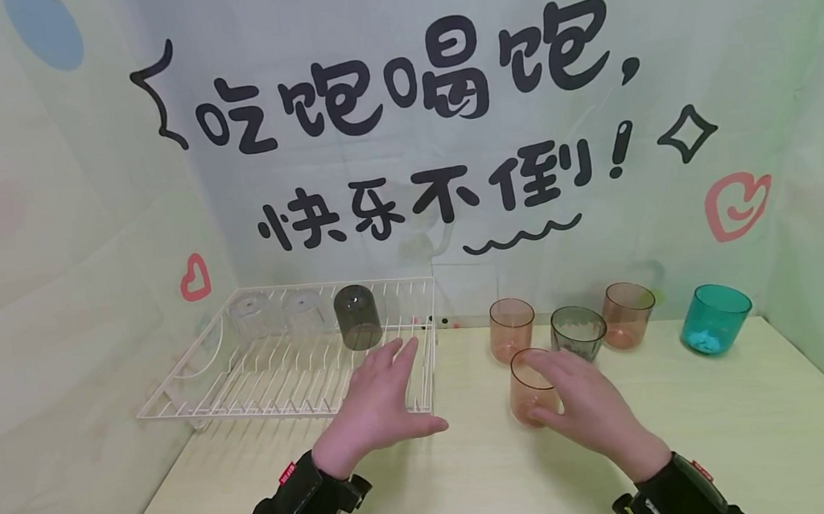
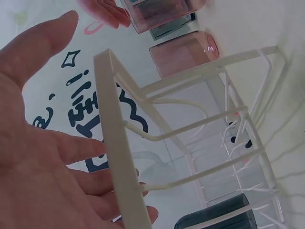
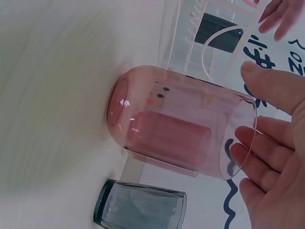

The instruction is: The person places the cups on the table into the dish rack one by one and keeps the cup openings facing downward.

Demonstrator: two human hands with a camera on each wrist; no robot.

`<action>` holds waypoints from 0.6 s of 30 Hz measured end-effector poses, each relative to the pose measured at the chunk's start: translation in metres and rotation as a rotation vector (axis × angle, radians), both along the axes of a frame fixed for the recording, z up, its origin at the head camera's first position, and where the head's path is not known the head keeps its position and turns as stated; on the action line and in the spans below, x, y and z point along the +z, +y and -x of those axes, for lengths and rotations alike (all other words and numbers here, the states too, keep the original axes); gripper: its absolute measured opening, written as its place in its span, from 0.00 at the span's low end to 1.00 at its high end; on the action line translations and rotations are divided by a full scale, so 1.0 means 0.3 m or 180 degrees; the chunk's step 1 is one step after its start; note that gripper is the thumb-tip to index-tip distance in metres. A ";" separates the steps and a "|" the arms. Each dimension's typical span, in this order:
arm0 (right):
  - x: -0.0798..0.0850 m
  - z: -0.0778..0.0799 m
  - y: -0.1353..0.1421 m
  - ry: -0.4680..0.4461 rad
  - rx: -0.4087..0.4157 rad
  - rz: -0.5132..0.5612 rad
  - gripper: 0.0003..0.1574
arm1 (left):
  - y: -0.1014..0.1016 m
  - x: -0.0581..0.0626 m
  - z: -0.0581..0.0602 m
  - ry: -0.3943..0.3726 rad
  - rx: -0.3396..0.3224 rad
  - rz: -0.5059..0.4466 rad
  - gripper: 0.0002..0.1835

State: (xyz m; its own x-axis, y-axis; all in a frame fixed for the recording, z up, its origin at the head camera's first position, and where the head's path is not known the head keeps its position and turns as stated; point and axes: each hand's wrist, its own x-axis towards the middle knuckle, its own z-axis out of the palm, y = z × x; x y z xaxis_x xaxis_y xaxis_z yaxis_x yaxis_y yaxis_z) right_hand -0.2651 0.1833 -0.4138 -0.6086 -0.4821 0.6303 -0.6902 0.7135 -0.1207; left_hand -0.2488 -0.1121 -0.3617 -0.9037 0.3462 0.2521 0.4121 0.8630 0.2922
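My right hand (image 1: pixel 590 400) is at the nearest pink glass (image 1: pixel 528 399), which stands upright on the table. In the right wrist view its fingers (image 3: pixel 259 148) lie loosely extended at the glass's rim, and the thumb is held apart from them. Over the front right corner of the white wire dish rack (image 1: pixel 265 415) is my left hand (image 1: pixel 376 405), fingers spread, holding nothing. Seen from the left wrist, some of its fingers pass behind the rack's rail; whether they touch it I cannot tell. A dark grey glass (image 1: pixel 357 318) stands upside down in the rack.
Two clear glasses (image 1: pixel 251 316) stand upside down at the rack's back left. Behind the nearest pink glass are another pink glass (image 1: pixel 512 328), a grey ribbed glass (image 1: pixel 576 331) and a third pink glass (image 1: pixel 629 316). A teal glass (image 1: pixel 715 320) stands far right, near the printed backdrop (image 1: pixel 404 153).
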 end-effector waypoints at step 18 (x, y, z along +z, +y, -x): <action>-0.034 0.010 -0.038 -0.0050 -0.0246 -0.0367 0.33 | 0.020 0.000 -0.015 0.0047 -0.0091 -0.0190 0.61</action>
State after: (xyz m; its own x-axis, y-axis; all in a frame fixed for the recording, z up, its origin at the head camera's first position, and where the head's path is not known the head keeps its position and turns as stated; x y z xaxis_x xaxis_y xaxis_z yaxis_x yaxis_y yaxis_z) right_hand -0.2680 0.1717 -0.4239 -0.6562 -0.5019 0.5635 -0.6312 0.7743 -0.0454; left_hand -0.2442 -0.1060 -0.3618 -0.8897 0.3556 0.2863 0.4409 0.8321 0.3365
